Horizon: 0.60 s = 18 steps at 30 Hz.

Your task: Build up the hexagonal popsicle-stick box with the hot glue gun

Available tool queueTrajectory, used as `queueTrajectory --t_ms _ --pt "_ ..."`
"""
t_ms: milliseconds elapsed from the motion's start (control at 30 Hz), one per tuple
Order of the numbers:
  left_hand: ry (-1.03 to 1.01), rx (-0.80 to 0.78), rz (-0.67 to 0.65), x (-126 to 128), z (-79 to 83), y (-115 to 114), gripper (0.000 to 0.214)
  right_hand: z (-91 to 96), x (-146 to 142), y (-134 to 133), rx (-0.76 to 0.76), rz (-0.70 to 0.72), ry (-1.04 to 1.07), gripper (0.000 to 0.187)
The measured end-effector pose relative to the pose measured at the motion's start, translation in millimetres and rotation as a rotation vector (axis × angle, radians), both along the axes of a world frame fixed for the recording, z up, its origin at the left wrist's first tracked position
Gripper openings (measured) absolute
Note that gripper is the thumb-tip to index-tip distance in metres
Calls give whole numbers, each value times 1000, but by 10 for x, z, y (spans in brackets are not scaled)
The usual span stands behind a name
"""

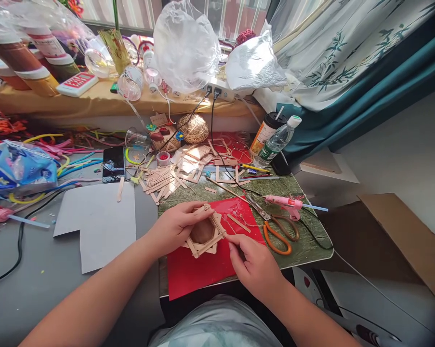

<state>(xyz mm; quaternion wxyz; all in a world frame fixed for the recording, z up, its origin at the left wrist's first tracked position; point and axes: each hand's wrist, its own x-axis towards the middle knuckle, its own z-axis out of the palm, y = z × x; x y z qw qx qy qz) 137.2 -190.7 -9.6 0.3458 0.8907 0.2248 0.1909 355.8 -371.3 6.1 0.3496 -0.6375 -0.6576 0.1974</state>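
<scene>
A small many-sided frame of stacked craft sticks (206, 249), with a brown base showing inside, is tilted over a red sheet (191, 279). My left hand (177, 224) grips its upper left side, thumb and fingers closed on the sticks. At the frame's right corner, my right hand (255, 262) has its index fingertip against the wood, the thumb close below and the other fingers curled. A loose craft stick (239, 223) lies on the red sheet beside thin strands of glue.
Orange-handled scissors (277, 236) and a pink glue gun (284, 202) with a cord lie to the right. Behind are piled craft sticks (163, 180), a twine ball (192, 128), a water bottle (277, 142) and a cup (266, 132). Grey card (105, 221) and a phone (113, 164) lie left.
</scene>
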Motion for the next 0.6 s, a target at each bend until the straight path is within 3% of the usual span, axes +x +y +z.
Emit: queueTrajectory --t_ms 233,400,600 --pt "-67 -133 28 -2 16 -5 48 67 45 51 6 -9 -6 20" --pt "-140 -247 95 34 -56 -16 44 157 127 92 13 -6 9 21" --pt "-248 -376 349 3 -111 85 38 270 235 148 46 -32 20 23"
